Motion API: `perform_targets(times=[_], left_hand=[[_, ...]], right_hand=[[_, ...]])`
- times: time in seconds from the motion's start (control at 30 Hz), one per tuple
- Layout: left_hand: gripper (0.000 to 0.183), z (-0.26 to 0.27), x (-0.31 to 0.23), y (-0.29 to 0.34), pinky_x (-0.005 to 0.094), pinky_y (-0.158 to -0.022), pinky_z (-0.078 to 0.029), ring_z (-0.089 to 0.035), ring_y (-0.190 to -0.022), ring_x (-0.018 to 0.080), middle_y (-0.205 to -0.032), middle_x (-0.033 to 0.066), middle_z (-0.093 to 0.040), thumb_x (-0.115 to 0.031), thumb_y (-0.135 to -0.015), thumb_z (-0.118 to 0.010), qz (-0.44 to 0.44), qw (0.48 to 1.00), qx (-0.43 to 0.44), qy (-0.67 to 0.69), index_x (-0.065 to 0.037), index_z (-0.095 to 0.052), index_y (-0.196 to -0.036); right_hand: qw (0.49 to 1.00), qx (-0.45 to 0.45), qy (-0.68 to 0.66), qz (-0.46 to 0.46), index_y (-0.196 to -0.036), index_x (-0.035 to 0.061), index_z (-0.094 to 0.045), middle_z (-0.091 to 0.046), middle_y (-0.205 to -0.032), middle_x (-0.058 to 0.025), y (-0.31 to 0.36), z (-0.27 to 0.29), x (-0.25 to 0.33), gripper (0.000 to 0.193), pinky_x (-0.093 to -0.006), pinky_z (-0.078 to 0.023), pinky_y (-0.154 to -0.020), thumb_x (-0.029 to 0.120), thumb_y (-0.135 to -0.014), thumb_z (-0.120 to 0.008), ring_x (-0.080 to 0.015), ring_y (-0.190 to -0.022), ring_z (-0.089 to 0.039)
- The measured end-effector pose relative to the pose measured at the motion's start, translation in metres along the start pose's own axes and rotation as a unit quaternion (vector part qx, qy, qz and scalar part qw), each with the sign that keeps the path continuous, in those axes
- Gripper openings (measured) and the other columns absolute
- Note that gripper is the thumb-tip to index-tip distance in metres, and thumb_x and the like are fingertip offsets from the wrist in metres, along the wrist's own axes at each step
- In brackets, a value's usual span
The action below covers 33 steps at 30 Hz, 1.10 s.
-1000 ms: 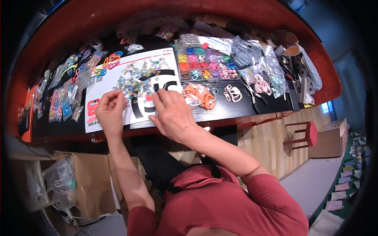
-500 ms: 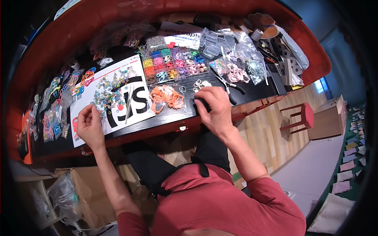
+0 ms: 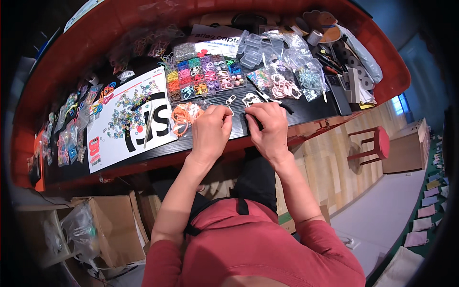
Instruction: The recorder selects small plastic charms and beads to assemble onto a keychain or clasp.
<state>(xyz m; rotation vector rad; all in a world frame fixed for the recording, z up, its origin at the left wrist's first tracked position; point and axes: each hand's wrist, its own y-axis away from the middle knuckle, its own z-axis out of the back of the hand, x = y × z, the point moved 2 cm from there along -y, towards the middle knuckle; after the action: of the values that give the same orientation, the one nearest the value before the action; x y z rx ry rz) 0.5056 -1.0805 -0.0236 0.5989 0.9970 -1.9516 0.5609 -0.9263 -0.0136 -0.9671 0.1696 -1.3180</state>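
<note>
My left hand (image 3: 212, 133) is closed in a pinch at the table's front, just right of the orange and white plastic links (image 3: 185, 115). Whatever lies between its fingertips is too small to make out. Across a narrow gap, my right hand (image 3: 268, 128) is also closed, its fingertips curled and their contents hidden. Past the left fingertips lies a small metal clasp (image 3: 230, 100). A little pile of white links (image 3: 250, 99) sits beyond the right hand, beside pliers (image 3: 262, 95) with dark handles.
A sectioned box (image 3: 205, 92) of colourful clips stands behind my hands. To the left, a printed white sheet (image 3: 107, 152) carries scattered small rings (image 3: 125, 115) and tweezers (image 3: 149, 119). Bagged pieces (image 3: 311, 79), clear plastic boxes (image 3: 253, 50) and a phone (image 3: 338, 95) crowd the right side.
My left hand has moved right, from the sheet with the rings to near my right hand. The right hand has shifted slightly, staying closed. The metal clasp now shows beyond my left fingertips.
</note>
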Motion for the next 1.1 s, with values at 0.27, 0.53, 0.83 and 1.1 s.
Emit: perform_targets(times=[0.27,0.53,0.83,1.1], left_hand=[[0.014,0.006,0.005,-0.004,0.0251,-0.053,-0.050,-0.064,-0.058,0.0108,-0.076,0.0076,-0.069,-0.006,-0.078,-0.077,0.055,0.998,-0.005,-0.002,0.000,-0.067,-0.086],[0.009,0.007,0.014,-0.003,0.0229,-0.050,-0.048,-0.062,-0.056,0.0099,-0.075,0.0069,-0.067,-0.004,-0.083,-0.072,0.033,0.999,-0.020,0.031,0.001,-0.071,-0.090],[0.010,0.011,0.009,-0.005,0.0301,-0.052,-0.048,-0.063,-0.054,0.0177,-0.075,0.0123,-0.066,-0.004,-0.085,-0.068,0.064,0.995,-0.058,0.058,0.003,-0.070,-0.091],[0.012,0.018,0.008,-0.011,0.0183,-0.048,-0.046,-0.063,-0.058,0.0073,-0.079,0.0068,-0.069,-0.002,-0.087,-0.069,0.181,0.950,-0.036,0.251,0.004,-0.070,-0.097]], right_hand=[[1.000,0.000,-0.027,0.005,-0.090,0.0076,-0.068,-0.064,-0.090,-0.0048,0.001,-0.007,-0.002,0.018,-0.0371,-0.041,-0.078,0.003,-0.073,-0.072,-0.0247,-0.086,-0.058],[0.999,0.042,-0.025,-0.001,-0.090,0.0060,-0.069,-0.058,-0.085,-0.0066,-0.010,-0.022,0.003,0.018,-0.0384,-0.040,-0.078,0.006,-0.073,-0.073,-0.0261,-0.086,-0.055],[0.993,0.073,0.052,0.079,-0.076,0.0052,-0.060,-0.055,-0.080,-0.0101,-0.018,-0.031,0.004,0.007,-0.0397,-0.042,-0.071,0.004,-0.072,-0.066,-0.0283,-0.079,-0.055],[0.997,0.043,-0.012,0.058,-0.078,0.0055,-0.057,-0.056,-0.078,-0.0110,-0.024,-0.032,-0.001,0.011,-0.0405,-0.043,-0.070,0.002,-0.072,-0.065,-0.0287,-0.076,-0.056]])
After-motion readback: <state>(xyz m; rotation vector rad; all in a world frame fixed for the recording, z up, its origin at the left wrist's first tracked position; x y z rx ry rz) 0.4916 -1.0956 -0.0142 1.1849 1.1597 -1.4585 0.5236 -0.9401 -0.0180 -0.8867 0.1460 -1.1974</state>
